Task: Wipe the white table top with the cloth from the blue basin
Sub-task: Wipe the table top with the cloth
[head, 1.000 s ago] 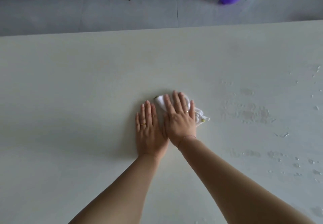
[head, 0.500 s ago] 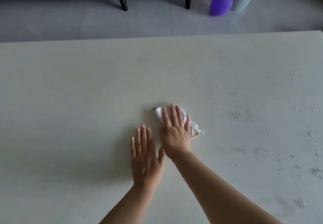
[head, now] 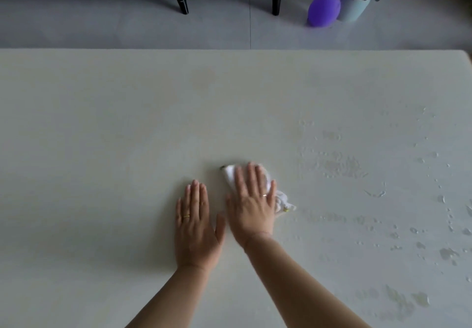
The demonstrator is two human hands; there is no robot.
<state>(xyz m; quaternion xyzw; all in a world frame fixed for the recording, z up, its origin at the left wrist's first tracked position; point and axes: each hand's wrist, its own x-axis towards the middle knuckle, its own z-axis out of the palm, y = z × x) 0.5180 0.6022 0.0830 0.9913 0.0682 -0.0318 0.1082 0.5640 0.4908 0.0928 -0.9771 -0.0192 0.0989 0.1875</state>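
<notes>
Cloth (head: 231,173), a bunched white rag, lies near the middle of the white table top (head: 102,136), pinned under the flat, spread right hand (head: 251,206), while the left hand (head: 196,228), open and empty, has slid back toward the person and rests palm-down just beside it. Water drops (head: 339,166) to the right remain unwiped, so most wiping seems undone; beyond the far edge lies a purple balloon (head: 323,9).

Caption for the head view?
Right hand presses cloth on wet table; left hand lies flat.

Crumpled white cloth (head: 281,198) lies on the water-spotted white table top (head: 127,123).
</notes>
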